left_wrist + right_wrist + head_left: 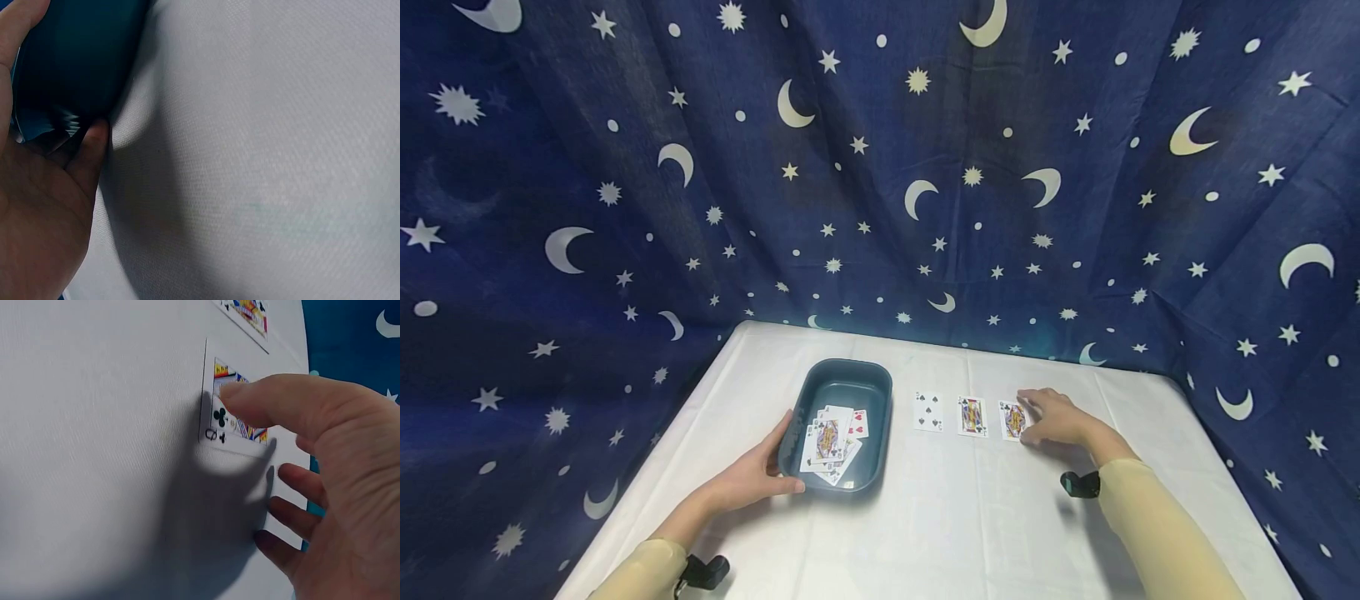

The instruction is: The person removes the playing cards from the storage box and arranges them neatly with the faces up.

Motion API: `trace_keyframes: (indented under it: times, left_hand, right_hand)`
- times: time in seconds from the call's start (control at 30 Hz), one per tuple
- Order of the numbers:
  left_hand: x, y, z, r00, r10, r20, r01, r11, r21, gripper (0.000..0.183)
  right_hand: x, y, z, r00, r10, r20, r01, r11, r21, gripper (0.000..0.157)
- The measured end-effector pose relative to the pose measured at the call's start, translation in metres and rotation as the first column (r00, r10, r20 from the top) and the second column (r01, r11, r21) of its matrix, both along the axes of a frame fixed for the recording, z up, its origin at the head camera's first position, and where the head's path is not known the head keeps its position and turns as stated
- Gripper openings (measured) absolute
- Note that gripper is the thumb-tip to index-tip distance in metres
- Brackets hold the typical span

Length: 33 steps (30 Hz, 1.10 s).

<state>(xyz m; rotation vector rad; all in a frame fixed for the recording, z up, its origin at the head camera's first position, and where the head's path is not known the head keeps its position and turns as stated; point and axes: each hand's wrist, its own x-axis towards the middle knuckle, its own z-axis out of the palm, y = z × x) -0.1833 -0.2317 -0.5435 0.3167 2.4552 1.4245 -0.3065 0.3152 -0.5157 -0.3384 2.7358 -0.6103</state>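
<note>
My left hand [752, 475] grips the near left corner of a dark teal plastic bin [872, 462], thumb along the near side and fingers at the left wall. Inside the bin lies a loose heap of playing cards [827, 437], a face card on top and a hearts card [858, 425] beside it. My right hand [1056, 417] is spread over the queen of clubs [1011, 419], which lies face up on the table. In the right wrist view the thumb [247, 403] overlaps this queen [215, 425], and the other fingers are loosely bent beyond its edge.
Left of the queen, a club face card [972, 417] and a spade number card [928, 412] lie face up in a row. A white cloth covers the table [910, 542]. Dark blue curtains [880, 167] with moons and stars hang behind it and at both sides.
</note>
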Motion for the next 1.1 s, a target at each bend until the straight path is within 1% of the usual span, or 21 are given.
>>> trace_keyframes:
  times: [0.1, 0.27, 0.4, 0.53, 0.73, 0.9, 1.1]
  left_hand:
    - [0.0, 0.0, 0.0, 1.0, -0.002, 0.001, 0.002, 1.0, 0.002, 0.122]
    - [-0.001, -0.001, -0.001, 1.0, -0.005, -0.003, 0.005, 1.0, 0.008, 0.122]
    - [0.0, -0.001, -0.001, 1.0, -0.008, -0.01, 0.008, 1.0, 0.008, 0.121]
    - [0.0, -0.001, -0.001, 1.0, -0.009, -0.014, 0.009, 1.0, 0.005, 0.121]
    - [0.0, -0.001, -0.001, 1.0, -0.009, -0.015, 0.009, 1.0, 0.016, 0.121]
    - [0.0, -0.001, -0.001, 1.0, -0.016, -0.023, 0.017, 1.0, 0.013, 0.121]
    - [-0.001, -0.001, -0.002, 1.0, -0.018, -0.018, 0.018, 1.0, 0.016, 0.121]
  right_hand:
    - [-0.001, -0.006, 0.001, 0.999, -0.013, -0.041, 0.013, 1.0, -0.007, 0.091]
    - [-0.004, -0.026, 0.008, 0.987, -0.003, -0.162, 0.0, 1.0, -0.019, 0.088]
    - [-0.001, -0.051, 0.019, 0.968, 0.025, -0.252, -0.031, 0.999, -0.02, 0.085]
    - [0.004, -0.081, 0.03, 0.95, 0.059, -0.307, -0.074, 0.997, -0.035, 0.082]
    - [0.011, -0.125, 0.041, 0.919, 0.15, -0.363, -0.191, 0.978, -0.08, 0.078]
    - [0.016, -0.163, 0.046, 0.901, 0.232, -0.367, -0.284, 0.954, -0.094, 0.077]
    - [0.02, -0.205, 0.046, 0.869, 0.341, -0.358, -0.38, 0.924, -0.042, 0.082]
